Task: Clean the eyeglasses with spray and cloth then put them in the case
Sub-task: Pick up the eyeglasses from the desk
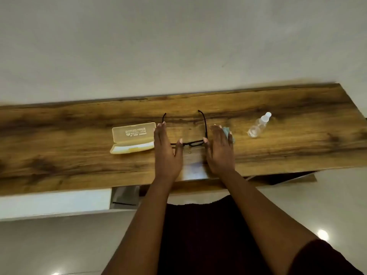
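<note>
Black eyeglasses (195,143) lie on the wooden table (288,147) with their temples unfolded and pointing toward the wall. My left hand (166,149) covers their left side, fingers straight, its thumb touching the front frame. My right hand (219,149) sits at their right side, fingers straight, thumb at the right hinge. A pale yellow case (133,139) lies open just left of my left hand. A teal cloth (226,130) peeks out from behind my right hand, mostly hidden. A clear spray bottle (258,126) with a white cap is farther right.
The table's far edge runs along a plain light wall (178,46). The right end of the table (349,116) is near the frame's edge. Below the front edge are an open compartment (125,197) and a glossy floor (59,245).
</note>
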